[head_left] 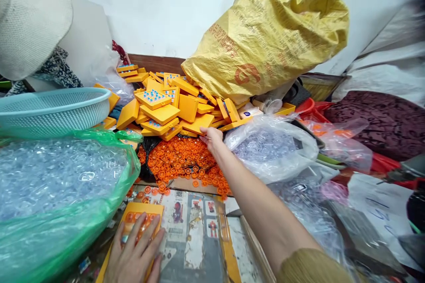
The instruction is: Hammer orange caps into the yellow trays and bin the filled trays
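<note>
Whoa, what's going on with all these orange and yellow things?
Someone is handling flat yellow boxes. The left hand lies spread over one yellow box that has round orange pieces on it. The right hand reaches out to the front of a big pile of yellow boxes, just above a heap of little orange pieces; I can't tell whether it is gripping one. A green bag of clear pieces sits on the left.

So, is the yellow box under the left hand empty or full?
Not empty: orange pieces show on the yellow box; the left hand hides whether it is full.
</note>
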`<state>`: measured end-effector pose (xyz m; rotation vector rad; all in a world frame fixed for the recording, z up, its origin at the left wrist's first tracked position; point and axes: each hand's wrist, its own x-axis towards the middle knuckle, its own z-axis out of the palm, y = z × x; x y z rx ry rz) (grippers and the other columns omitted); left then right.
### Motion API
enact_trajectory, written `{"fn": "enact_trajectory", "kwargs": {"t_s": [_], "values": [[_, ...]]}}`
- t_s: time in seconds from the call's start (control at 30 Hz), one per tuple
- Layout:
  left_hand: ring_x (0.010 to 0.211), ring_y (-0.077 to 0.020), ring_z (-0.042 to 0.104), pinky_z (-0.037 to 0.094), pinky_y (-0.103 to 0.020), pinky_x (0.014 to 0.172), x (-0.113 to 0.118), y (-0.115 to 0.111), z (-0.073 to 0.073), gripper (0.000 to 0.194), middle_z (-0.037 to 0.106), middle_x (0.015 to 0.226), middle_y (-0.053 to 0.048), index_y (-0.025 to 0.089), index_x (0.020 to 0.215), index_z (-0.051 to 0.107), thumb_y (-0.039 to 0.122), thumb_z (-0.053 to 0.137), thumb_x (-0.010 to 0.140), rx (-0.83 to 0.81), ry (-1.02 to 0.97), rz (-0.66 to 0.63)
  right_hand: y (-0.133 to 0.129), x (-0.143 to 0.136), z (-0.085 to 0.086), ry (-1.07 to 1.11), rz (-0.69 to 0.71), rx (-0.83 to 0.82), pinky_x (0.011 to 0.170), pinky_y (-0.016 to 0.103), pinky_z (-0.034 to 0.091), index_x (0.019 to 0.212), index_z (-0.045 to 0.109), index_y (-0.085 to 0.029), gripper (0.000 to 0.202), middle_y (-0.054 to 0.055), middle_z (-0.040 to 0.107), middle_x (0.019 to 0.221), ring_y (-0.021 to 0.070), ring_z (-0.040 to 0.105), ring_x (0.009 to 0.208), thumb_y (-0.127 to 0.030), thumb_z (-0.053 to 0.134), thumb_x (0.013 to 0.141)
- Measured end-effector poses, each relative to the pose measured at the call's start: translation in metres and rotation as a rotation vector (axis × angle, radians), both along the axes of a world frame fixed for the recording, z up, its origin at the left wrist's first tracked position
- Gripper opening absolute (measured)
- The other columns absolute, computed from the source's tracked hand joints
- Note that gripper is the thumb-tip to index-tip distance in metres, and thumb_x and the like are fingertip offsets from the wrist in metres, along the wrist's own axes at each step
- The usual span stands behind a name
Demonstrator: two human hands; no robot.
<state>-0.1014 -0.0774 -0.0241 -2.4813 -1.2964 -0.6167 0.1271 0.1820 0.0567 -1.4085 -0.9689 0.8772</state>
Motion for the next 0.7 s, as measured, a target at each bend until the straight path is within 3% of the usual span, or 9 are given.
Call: {"fn": "enact_trajectory", "kwargs": {"t_s": [0.07,0.17,0.27,0.37,0.43,0.5,0.6,0.7], "values": [[0.114,-0.0286,0.058,0.016,-0.046,0.114,0.000,0.001,0.002,0.045,0.063,0.127,-0.002,0.031,0.123,0.059,0.020,0.058,0.080,-0.032,-0.066,-0.011,-0.014,0.003,0.000,-0.014,0.000,0.024,0.083,0.042,0.052,0.120,0.054,-0.016,0.035,0.009,0.058,0.121,0.0210,0.061,0.100,-0.034,0.057,0.090],[0.116,-0.0307,0.057,0.023,-0.051,0.112,0.013,-0.004,0.006,0.053,0.065,0.125,-0.003,0.034,0.130,0.054,0.019,0.061,0.080,-0.095,-0.411,0.053,-0.063,0.015,0.001,-0.094,-0.003,0.135,0.079,0.039,0.053,0.119,0.056,-0.017,0.032,0.007,0.061,0.113,0.0190,0.062,0.094,-0.032,0.056,0.090],[0.115,-0.0293,0.058,0.030,-0.045,0.111,0.033,-0.011,0.015,0.051,0.067,0.121,-0.002,0.034,0.125,0.059,0.020,0.068,0.077,-0.150,-0.873,0.143,-0.142,0.033,-0.004,-0.265,0.052,0.292,0.071,0.035,0.052,0.110,0.067,-0.025,0.030,0.002,0.062,0.085,0.0175,0.059,0.078,-0.022,0.064,0.080],[0.111,-0.0273,0.060,0.038,-0.039,0.106,0.050,-0.008,0.030,0.040,0.066,0.120,-0.004,0.028,0.118,0.064,0.026,0.067,0.079,-0.294,-1.214,0.307,-0.224,0.050,-0.016,-0.444,0.248,0.419,0.056,0.031,0.047,0.090,0.075,-0.032,0.030,-0.001,0.057,0.060,0.0168,0.054,0.060,-0.012,0.068,0.069],[0.108,-0.0266,0.061,0.041,-0.038,0.103,0.056,0.003,0.038,0.036,0.066,0.120,-0.006,0.025,0.116,0.065,0.028,0.064,0.080,-0.410,-1.212,0.313,-0.266,0.056,-0.026,-0.780,0.503,0.605,0.053,0.031,0.048,0.108,0.071,-0.025,0.038,0.001,0.061,0.060,0.0195,0.058,0.062,-0.008,0.060,0.076],[0.106,-0.0268,0.061,0.043,-0.040,0.100,0.063,0.021,0.042,0.031,0.067,0.117,-0.008,0.023,0.111,0.067,0.027,0.062,0.081,-0.483,-1.074,0.229,-0.291,0.058,-0.037,-1.157,0.648,0.750,0.052,0.032,0.049,0.118,0.064,-0.013,0.039,0.005,0.063,0.063,0.0220,0.061,0.065,-0.005,0.048,0.083],[0.098,-0.0274,0.063,0.046,-0.044,0.095,0.078,0.052,0.042,0.023,0.070,0.104,-0.010,0.021,0.098,0.072,0.021,0.058,0.080,-0.581,-0.872,0.071,-0.305,0.052,-0.046,-1.428,0.656,0.733,0.054,0.033,0.052,0.114,0.061,-0.007,0.037,0.008,0.064,0.066,0.0225,0.061,0.065,-0.004,0.039,0.085],[0.093,-0.0255,0.064,0.045,-0.042,0.096,0.100,0.080,0.037,0.011,0.071,0.089,-0.006,0.019,0.079,0.073,0.018,0.063,0.074,-0.653,-0.991,0.016,-0.307,0.044,-0.047,-1.493,0.663,0.594,0.062,0.033,0.055,0.116,0.059,-0.007,0.040,0.011,0.067,0.078,0.0235,0.063,0.074,-0.001,0.041,0.081]]}}
